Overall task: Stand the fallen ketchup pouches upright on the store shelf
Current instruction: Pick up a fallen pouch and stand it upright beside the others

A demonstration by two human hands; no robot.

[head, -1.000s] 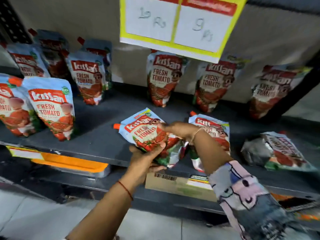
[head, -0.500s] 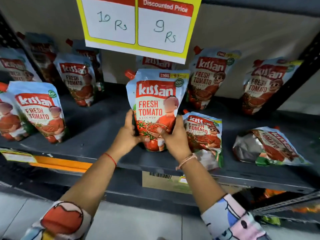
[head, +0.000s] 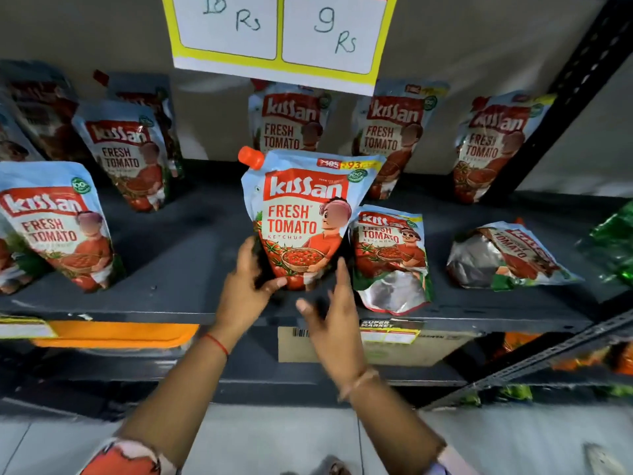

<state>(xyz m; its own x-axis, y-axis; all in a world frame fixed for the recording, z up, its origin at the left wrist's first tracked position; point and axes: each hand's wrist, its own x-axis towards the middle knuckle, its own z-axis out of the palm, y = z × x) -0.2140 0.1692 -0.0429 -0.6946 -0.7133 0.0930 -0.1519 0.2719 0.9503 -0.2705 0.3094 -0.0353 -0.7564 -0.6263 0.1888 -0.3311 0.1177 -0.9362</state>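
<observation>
Standing up near the front of the dark shelf (head: 178,241): one ketchup pouch (head: 301,217), orange cap up. Left hand (head: 245,286) holding its bottom corner. Right hand (head: 334,320) spread wide, just off it, holding nothing. Lying flat just beside: second pouch (head: 390,248), then third pouch (head: 507,255) farther right.

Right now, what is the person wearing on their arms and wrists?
Both forearms are bare from the elbow down. The left hand has a thin red thread tied round its wrist. The right hand has a thin pale band or thread at the wrist. Near the elbows, pushed-up sleeves show a cartoon-like print: red and white on the left sleeve, pale with pink on the right sleeve.
</observation>
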